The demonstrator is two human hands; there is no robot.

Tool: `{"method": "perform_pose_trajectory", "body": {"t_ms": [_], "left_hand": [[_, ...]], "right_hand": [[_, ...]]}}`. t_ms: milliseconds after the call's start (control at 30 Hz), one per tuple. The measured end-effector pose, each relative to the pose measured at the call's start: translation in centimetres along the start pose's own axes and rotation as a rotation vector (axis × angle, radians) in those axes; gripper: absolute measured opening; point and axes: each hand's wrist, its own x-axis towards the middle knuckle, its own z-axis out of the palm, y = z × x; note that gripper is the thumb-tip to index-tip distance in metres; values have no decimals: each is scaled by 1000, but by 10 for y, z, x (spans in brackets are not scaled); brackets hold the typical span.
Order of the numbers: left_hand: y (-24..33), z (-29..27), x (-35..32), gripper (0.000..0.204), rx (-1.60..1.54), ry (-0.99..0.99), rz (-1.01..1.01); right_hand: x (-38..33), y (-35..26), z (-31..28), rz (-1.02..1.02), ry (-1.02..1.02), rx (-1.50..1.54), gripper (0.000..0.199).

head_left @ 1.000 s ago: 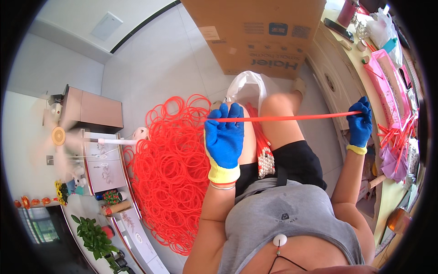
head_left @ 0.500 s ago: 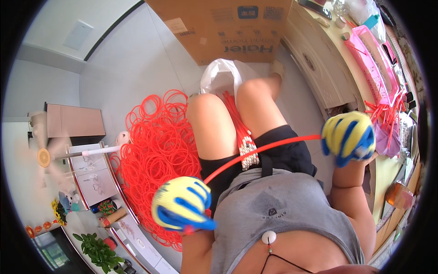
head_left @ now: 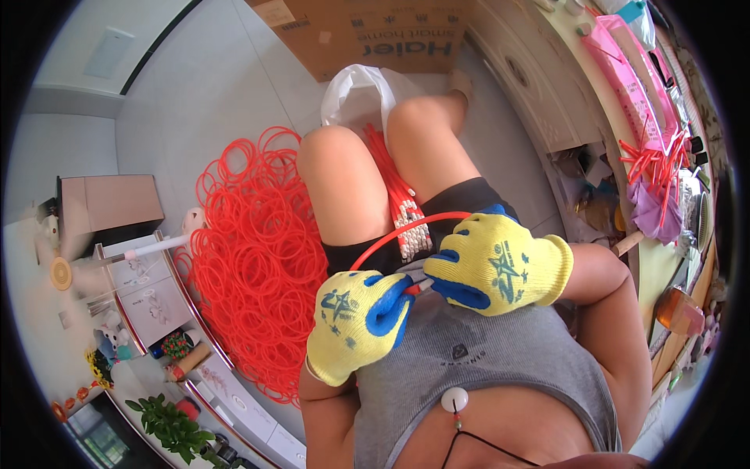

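Note:
My left hand [head_left: 355, 322] and my right hand [head_left: 501, 266] wear yellow knit gloves with blue-coated palms and meet above my lap. Between them a thin red tube [head_left: 441, 216] curves in an arc, an end in each hand's grip. Its red end shows at my left fingertips, and a small pale tip shows where the fingers come together; whether the ends are joined is hidden by the gloves. Between my thighs lies a bundle of red tubes [head_left: 381, 164] with white ends towards me. A large heap of red rings [head_left: 258, 266] covers the floor to my left.
A white plastic bag [head_left: 355, 90] stands between my knees. Beyond it is a cardboard box [head_left: 375, 43]. On the right, a long cabinet top carries a pink basket [head_left: 625, 78], red tube pieces [head_left: 656, 160] and a purple cloth [head_left: 656, 211]. A fan [head_left: 62, 273] stands at the left.
My hands have come together from wide apart, bending the red tube from a shallow curve into a tighter arc with its ends brought near each other. The view has shifted slightly.

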Motion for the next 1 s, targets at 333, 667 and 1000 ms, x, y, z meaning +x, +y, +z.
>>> {"method": "perform_pose_trajectory", "body": {"t_ms": [333, 667, 1000], "left_hand": [[-2, 9, 8, 23, 36, -123, 18], [-15, 10, 12, 28, -89, -55, 26], [-15, 11, 9, 31, -52, -148, 99]], "right_hand": [[0, -7, -2, 62, -195, -88, 37], [8, 21, -10, 55, -134, 253, 47], [-5, 30, 13, -136, -124, 257, 37]]}}
